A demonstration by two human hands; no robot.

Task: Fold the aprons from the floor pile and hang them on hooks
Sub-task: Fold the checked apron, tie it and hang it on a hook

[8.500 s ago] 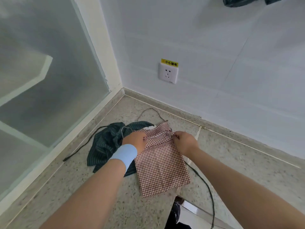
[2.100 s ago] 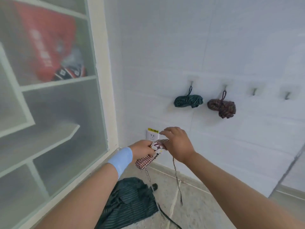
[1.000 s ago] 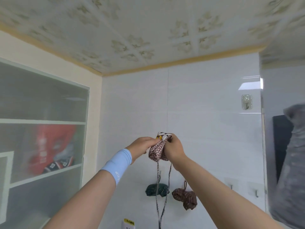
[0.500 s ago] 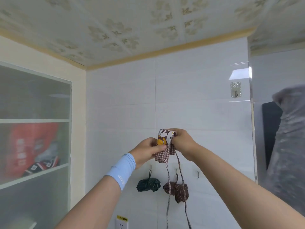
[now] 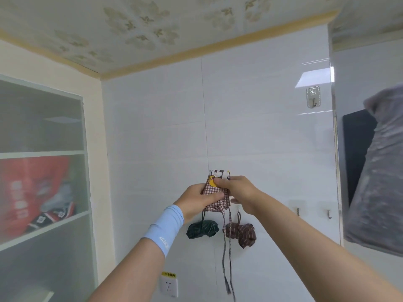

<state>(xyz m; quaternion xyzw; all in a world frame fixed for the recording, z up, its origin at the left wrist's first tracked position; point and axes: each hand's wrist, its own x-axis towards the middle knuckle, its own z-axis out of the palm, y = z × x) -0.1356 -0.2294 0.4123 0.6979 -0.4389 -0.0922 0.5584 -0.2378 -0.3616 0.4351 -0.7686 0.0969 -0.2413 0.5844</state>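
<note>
Grips a folded red-and-white checked cloth apron (image 5: 214, 189) low with left hand (image 5: 196, 202), pinches its top with right hand (image 5: 239, 192); upright, long axis vertical, with ties (image 5: 224, 247) down.

Matt checked cloth apron (image 5: 214, 198), glossy white wall tiles (image 5: 250, 131), shiny metal hook (image 5: 313, 101).

Light blue wristband (image 5: 162, 227) on left wrist, small white logo (image 5: 165, 244) near its edge
</note>
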